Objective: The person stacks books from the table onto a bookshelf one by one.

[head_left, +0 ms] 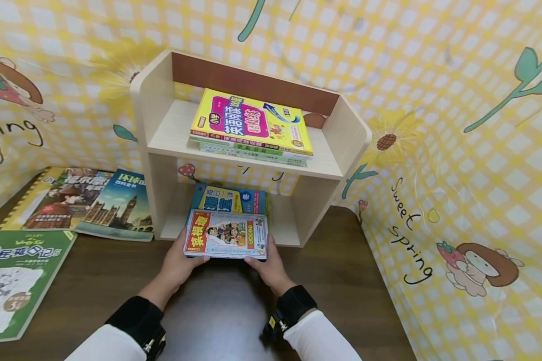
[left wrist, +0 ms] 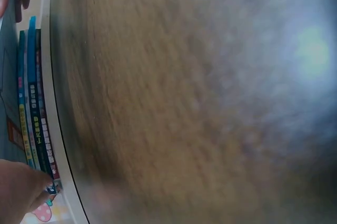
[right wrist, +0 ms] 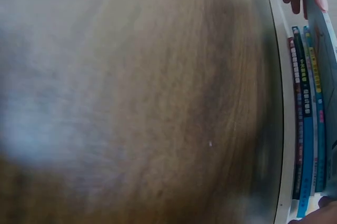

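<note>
Both hands hold a light-blue children's book point(head_left: 226, 234) with a red title block by its two sides, thumbs on its near edge. The left hand point(head_left: 180, 260) grips its left side and the right hand point(head_left: 271, 263) its right side. It lies face up at the front of the lower compartment, overlapping a blue-covered book point(head_left: 230, 198) behind it. In the left wrist view, stacked book spines point(left wrist: 34, 97) show under the held book, on the shelf board. The right wrist view shows those spines point(right wrist: 305, 113) as well.
The wooden bookshelf point(head_left: 158, 113) stands against a yellow checked cloth. Its upper level bears a stack with a yellow book point(head_left: 253, 120) on top. Left of it on the dark table point(head_left: 343, 291) lie a green book point(head_left: 27, 281), a London-cover book point(head_left: 122, 205) and another book point(head_left: 63, 195).
</note>
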The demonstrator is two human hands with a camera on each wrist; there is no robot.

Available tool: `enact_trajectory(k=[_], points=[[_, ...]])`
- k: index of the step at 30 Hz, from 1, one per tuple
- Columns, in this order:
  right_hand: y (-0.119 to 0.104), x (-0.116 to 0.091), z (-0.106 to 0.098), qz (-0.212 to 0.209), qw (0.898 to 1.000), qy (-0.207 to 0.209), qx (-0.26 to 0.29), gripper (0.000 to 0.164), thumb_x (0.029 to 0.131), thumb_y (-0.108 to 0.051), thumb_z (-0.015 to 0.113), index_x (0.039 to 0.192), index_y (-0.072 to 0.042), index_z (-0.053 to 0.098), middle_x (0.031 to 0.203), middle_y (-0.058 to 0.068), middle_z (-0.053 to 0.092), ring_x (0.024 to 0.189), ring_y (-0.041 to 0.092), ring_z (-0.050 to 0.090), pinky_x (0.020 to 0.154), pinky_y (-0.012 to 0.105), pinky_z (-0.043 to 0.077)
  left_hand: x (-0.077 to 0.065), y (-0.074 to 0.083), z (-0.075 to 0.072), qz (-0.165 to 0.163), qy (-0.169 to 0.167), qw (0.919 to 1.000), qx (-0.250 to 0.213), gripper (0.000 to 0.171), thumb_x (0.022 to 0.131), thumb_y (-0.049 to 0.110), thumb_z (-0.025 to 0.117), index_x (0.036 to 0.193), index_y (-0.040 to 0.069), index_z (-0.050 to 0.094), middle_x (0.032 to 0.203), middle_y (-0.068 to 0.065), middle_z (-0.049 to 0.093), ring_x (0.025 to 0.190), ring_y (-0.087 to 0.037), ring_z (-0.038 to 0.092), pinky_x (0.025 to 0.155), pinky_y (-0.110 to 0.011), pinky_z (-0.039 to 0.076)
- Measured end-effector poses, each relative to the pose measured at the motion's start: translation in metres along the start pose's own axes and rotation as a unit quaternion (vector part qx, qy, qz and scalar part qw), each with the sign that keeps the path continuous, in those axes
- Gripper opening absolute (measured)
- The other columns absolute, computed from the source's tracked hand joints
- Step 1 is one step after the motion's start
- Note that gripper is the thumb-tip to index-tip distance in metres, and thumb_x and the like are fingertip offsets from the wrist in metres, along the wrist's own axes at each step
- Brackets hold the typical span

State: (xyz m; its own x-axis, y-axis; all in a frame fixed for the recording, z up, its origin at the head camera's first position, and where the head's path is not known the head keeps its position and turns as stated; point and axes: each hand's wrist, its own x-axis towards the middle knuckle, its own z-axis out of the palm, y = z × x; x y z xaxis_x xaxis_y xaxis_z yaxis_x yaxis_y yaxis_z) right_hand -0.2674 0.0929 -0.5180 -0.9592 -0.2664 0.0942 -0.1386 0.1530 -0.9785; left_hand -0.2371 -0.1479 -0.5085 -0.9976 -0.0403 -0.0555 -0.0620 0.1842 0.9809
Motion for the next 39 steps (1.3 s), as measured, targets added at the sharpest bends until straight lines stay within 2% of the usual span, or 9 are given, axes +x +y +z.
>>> enact_trajectory(k=[2, 5, 8, 11, 18, 23, 27, 33, 39], points=[[0.001, 0.005, 0.003, -0.001, 0.999, 0.018, -0.027, 0.09, 0.086, -0.003, 0.071, 0.153, 0.001, 0.011, 0.155, 0.023, 0.024, 0.14, 0.04, 0.026, 0.114, 0.05, 0.023, 0.005, -0.001, 0.0, 0.003, 0.006, 0.9999, 0.011, 0.095, 0.086, 0.002, 0.07, 0.156, 0.013, 0.007, 0.152, -0.023, 0.029, 0.135, -0.041, 0.034, 0.11, -0.055, 0.03], [0.003, 0.013, 0.005, -0.002, 0.996, 0.032, -0.082, 0.088, 0.086, -0.006, 0.072, 0.152, 0.005, 0.014, 0.156, 0.025, 0.019, 0.144, 0.045, 0.008, 0.116, 0.055, 0.011, 0.011, 0.0, -0.001, -0.005, 0.019, 0.999, 0.04, 0.091, 0.088, 0.004, 0.069, 0.156, 0.01, 0.009, 0.153, -0.023, 0.027, 0.137, -0.041, 0.031, 0.112, -0.056, 0.026], [0.003, 0.018, 0.006, 0.004, 0.992, 0.03, -0.124, 0.087, 0.088, -0.011, 0.071, 0.152, 0.005, 0.014, 0.157, 0.024, 0.019, 0.144, 0.046, 0.003, 0.117, 0.056, 0.008, 0.016, 0.001, -0.002, -0.013, 0.031, 0.9973, 0.065, 0.087, 0.089, 0.004, 0.068, 0.154, 0.006, 0.011, 0.153, -0.024, 0.025, 0.138, -0.041, 0.029, 0.113, -0.056, 0.023], [0.001, 0.022, 0.007, 0.022, 0.986, 0.029, -0.161, 0.085, 0.089, -0.017, 0.07, 0.152, 0.003, 0.016, 0.157, 0.024, 0.018, 0.144, 0.045, 0.005, 0.117, 0.054, 0.012, 0.02, 0.002, -0.003, -0.012, 0.033, 0.9959, 0.084, 0.084, 0.089, 0.005, 0.068, 0.153, 0.002, 0.014, 0.153, -0.025, 0.024, 0.138, -0.042, 0.028, 0.112, -0.057, 0.023], [0.003, 0.032, 0.008, 0.064, 0.969, 0.034, -0.237, 0.083, 0.09, -0.028, 0.069, 0.151, 0.002, 0.022, 0.156, 0.024, 0.022, 0.145, 0.042, 0.012, 0.114, 0.056, 0.02, 0.034, -0.002, -0.007, 0.018, 0.02, 0.9893, 0.143, 0.083, 0.09, 0.008, 0.067, 0.153, -0.001, 0.014, 0.153, -0.029, 0.019, 0.138, -0.045, 0.025, 0.111, -0.058, 0.024], [0.008, 0.04, 0.006, 0.046, 0.959, 0.053, -0.276, 0.078, 0.088, -0.03, 0.072, 0.147, 0.003, 0.032, 0.148, 0.025, 0.037, 0.134, 0.04, 0.037, 0.108, 0.052, 0.034, 0.045, -0.007, -0.008, 0.025, 0.002, 0.9839, 0.177, 0.085, 0.091, 0.01, 0.066, 0.153, -0.003, 0.009, 0.155, -0.03, 0.014, 0.139, -0.047, 0.02, 0.111, -0.058, 0.022], [0.006, 0.046, 0.005, 0.038, 0.957, 0.061, -0.283, 0.073, 0.087, -0.029, 0.072, 0.144, 0.001, 0.038, 0.14, 0.025, 0.044, 0.125, 0.041, 0.046, 0.103, 0.053, 0.039, 0.052, -0.003, -0.007, 0.031, -0.002, 0.9827, 0.183, 0.083, 0.091, 0.009, 0.066, 0.152, -0.004, 0.011, 0.154, -0.03, 0.015, 0.139, -0.046, 0.021, 0.112, -0.058, 0.022], [0.004, 0.057, 0.005, 0.032, 0.953, 0.063, -0.296, 0.077, 0.087, -0.028, 0.073, 0.147, 0.001, 0.033, 0.142, 0.026, 0.042, 0.127, 0.041, 0.044, 0.105, 0.052, 0.037, 0.065, 0.002, -0.008, 0.022, 0.003, 0.9832, 0.181, 0.08, 0.092, 0.008, 0.065, 0.152, -0.002, 0.013, 0.153, -0.028, 0.021, 0.138, -0.044, 0.025, 0.112, -0.056, 0.023], [0.005, 0.07, 0.009, 0.029, 0.951, 0.068, -0.3, 0.076, 0.086, -0.025, 0.074, 0.146, 0.0, 0.035, 0.143, 0.022, 0.043, 0.13, 0.036, 0.043, 0.108, 0.048, 0.036, 0.075, 0.003, -0.015, 0.018, -0.009, 0.9824, 0.186, 0.082, 0.092, 0.011, 0.065, 0.152, -0.003, 0.01, 0.154, -0.028, 0.017, 0.139, -0.045, 0.022, 0.114, -0.055, 0.02]])
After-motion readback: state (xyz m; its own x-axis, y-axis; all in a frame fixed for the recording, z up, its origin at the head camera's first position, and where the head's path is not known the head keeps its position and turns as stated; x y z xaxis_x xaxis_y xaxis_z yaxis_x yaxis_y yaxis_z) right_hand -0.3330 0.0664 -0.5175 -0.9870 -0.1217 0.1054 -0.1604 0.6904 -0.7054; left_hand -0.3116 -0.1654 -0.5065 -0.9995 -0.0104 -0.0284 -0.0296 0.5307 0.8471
